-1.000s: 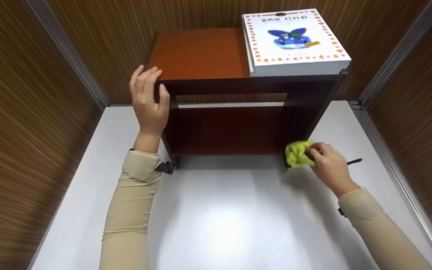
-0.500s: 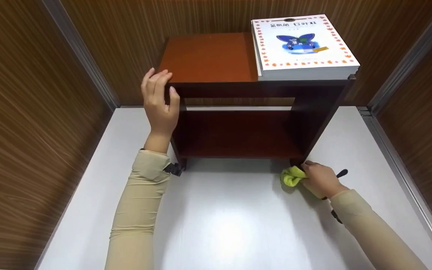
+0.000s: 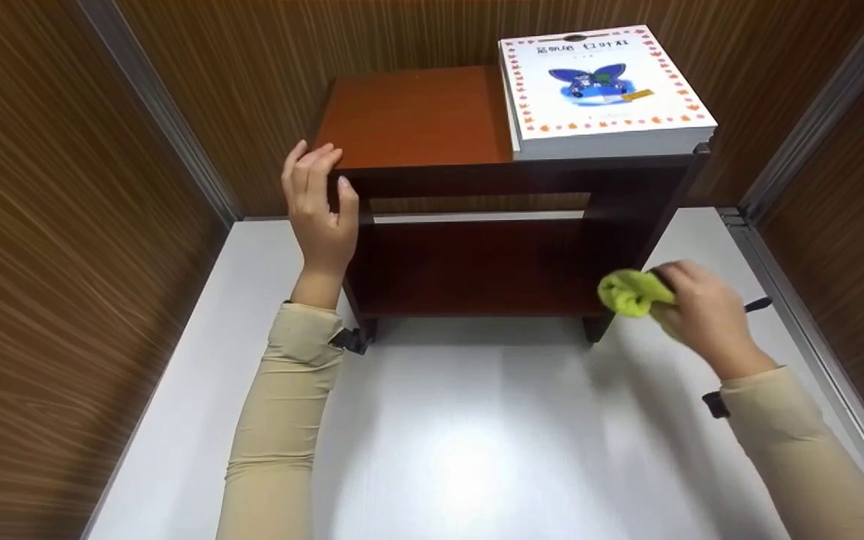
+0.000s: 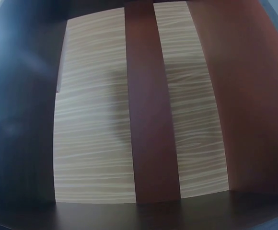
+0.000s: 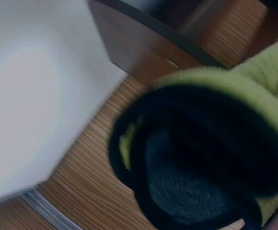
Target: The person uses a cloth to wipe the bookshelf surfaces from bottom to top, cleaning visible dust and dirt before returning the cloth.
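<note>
A small dark-red wooden shelf (image 3: 417, 120) stands on the white table in the head view. On its top left front corner rests my left hand (image 3: 321, 214), fingers over the edge and thumb at the front. To the right of the shelf, my right hand (image 3: 713, 311) grips a bunched yellow-green cloth (image 3: 631, 292), held off the shelf's right leg. A thin black end (image 3: 758, 304) sticks out behind that hand. Close up in the right wrist view, the cloth (image 5: 268, 67) shows black edging and a grey inner side. The left wrist view shows the shelf's lower board (image 4: 254, 96) without the hand.
Thick white books (image 3: 589, 82) with a butterfly cover lie on the right half of the shelf top. Wood-grain walls (image 3: 844, 225) close in the back and both sides. The white tabletop (image 3: 469, 427) extends in front of the shelf.
My right hand went down with the cloth to the foot of the shelf's right leg, then rose and moved right, away from it. My left hand stays on the corner; the view shifted slightly.
</note>
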The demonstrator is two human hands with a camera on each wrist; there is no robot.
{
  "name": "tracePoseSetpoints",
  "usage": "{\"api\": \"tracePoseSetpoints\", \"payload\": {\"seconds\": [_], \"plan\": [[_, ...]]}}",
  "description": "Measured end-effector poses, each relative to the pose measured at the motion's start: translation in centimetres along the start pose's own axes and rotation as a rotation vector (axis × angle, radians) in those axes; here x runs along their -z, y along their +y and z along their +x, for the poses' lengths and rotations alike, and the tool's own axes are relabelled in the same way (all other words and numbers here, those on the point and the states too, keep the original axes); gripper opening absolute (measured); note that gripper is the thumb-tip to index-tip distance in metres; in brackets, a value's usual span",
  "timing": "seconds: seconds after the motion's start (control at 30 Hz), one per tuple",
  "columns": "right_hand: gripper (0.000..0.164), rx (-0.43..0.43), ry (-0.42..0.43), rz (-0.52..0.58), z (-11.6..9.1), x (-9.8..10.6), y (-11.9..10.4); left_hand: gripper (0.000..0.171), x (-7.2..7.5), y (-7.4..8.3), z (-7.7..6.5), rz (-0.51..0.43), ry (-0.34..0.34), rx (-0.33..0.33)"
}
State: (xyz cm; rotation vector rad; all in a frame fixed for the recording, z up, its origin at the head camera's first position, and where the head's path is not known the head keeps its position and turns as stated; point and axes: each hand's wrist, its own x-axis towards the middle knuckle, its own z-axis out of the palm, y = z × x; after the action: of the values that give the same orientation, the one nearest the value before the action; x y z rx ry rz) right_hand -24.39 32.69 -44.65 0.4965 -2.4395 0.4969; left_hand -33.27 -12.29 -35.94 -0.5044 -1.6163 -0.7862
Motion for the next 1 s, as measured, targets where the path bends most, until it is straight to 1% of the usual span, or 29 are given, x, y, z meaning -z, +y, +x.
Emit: {"api": "tracePoseSetpoints", "payload": {"seconds": [0.1,0.2,0.33,0.4,0.47,0.53,0.6,0.7,0.83,0.9,1.0], "plan": [[0.035,-0.009,0.161,0.029,1.9,2.0,-0.6,0.028,0.0,-0.2,0.1,0.004,0.007,0.001],[0.03,-0.057,0.315,0.081,4.0,4.2,-1.4,0.028,0.0,-0.3,0.2,0.01,0.004,0.0],[0.023,-0.123,0.481,0.141,6.8,6.8,-2.6,0.029,0.1,-0.3,0.4,0.013,0.002,0.0],[0.02,-0.161,0.568,0.162,8.0,7.6,-3.0,0.029,0.1,-0.3,0.4,0.014,0.001,-0.001],[0.017,-0.192,0.648,0.182,8.8,8.1,-3.4,0.029,0.2,-0.2,0.5,0.008,0.005,-0.003],[0.018,-0.208,0.696,0.21,9.2,8.0,-3.5,0.029,0.2,-0.2,0.5,0.006,0.012,-0.007],[0.018,-0.206,0.692,0.226,9.2,7.5,-3.4,0.029,0.2,-0.2,0.4,0.012,0.015,-0.013],[0.019,-0.186,0.641,0.204,8.3,6.3,-2.9,0.028,0.1,-0.2,0.4,0.02,0.015,-0.02],[0.021,-0.132,0.606,0.076,6.2,4.5,-2.2,0.027,-0.1,-0.2,0.3,0.02,0.01,-0.028],[0.021,-0.08,0.582,0.004,5.2,3.6,-1.9,0.027,-0.1,-0.2,0.3,0.016,0.012,-0.03],[0.026,0.002,0.507,-0.073,3.6,2.3,-1.6,0.027,0.0,-0.3,0.1,0.009,0.022,-0.03]]}}
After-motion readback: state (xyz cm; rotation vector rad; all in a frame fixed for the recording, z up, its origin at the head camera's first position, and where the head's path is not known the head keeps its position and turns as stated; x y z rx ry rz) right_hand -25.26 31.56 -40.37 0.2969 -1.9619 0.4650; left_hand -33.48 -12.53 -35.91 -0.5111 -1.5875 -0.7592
